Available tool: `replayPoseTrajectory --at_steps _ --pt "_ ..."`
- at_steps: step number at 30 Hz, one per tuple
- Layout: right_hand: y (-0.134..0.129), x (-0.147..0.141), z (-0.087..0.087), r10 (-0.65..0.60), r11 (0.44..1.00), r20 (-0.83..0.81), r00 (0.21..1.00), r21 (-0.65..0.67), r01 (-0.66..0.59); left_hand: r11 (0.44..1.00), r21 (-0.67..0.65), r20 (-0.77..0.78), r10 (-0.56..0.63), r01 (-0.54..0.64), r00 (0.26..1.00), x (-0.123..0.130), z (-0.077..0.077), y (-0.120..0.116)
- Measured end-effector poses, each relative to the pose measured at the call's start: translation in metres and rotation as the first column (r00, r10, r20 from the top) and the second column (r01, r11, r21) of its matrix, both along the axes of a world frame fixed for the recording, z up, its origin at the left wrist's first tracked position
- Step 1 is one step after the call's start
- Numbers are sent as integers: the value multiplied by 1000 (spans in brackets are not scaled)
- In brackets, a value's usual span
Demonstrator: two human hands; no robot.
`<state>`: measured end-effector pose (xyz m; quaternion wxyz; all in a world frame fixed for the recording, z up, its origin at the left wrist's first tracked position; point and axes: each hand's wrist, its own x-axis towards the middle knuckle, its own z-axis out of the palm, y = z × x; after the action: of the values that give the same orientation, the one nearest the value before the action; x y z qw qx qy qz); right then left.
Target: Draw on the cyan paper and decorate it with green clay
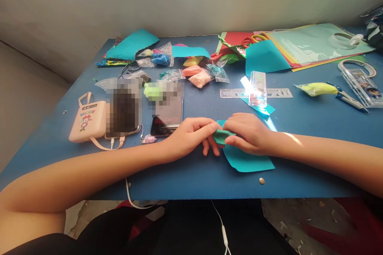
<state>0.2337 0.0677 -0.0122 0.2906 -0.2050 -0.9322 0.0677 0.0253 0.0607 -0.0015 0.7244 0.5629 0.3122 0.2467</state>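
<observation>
Both hands meet over a piece of teal modelling clay [222, 137] near the front of the blue table. My left hand [196, 133] pinches its left end between thumb and fingers. The right end is gripped by my right hand [248, 132], its thumb below and its fingers curled over the top. The clay looks flattened and slightly stretched between them. Under my right hand lies a sheet of turquoise paper [247, 159], partly covered by the hands and clay.
Behind the hands lie a stencil ruler [278, 93], a clear plastic case [257, 89] and several clay packets [200, 78]. A phone [167, 117] and a pink power bank [88, 121] sit left. To the right are a pen [352, 100], a tape roll [372, 71] and coloured sheets [317, 44].
</observation>
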Motion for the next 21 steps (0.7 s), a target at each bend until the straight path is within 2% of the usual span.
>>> replayPoseTrajectory --at_steps 5,9,13,16,21 --pt "-3 2 3 55 993 -74 996 -99 -62 997 -24 50 69 -68 996 2 -3 2" --pt "-6 1 4 73 994 -130 989 -74 -83 996 -12 56 89 -88 994 2 -3 2" --pt "-7 -3 3 34 999 -129 991 -22 -38 997 27 32 77 -78 997 2 0 0" --pt "-6 -4 1 -48 999 -125 991 5 49 996 70 9 47 -48 999 2 2 -3" --pt "-5 -5 -3 -147 989 -111 983 -4 148 993 116 -24 24 -21 999 2 3 -7"
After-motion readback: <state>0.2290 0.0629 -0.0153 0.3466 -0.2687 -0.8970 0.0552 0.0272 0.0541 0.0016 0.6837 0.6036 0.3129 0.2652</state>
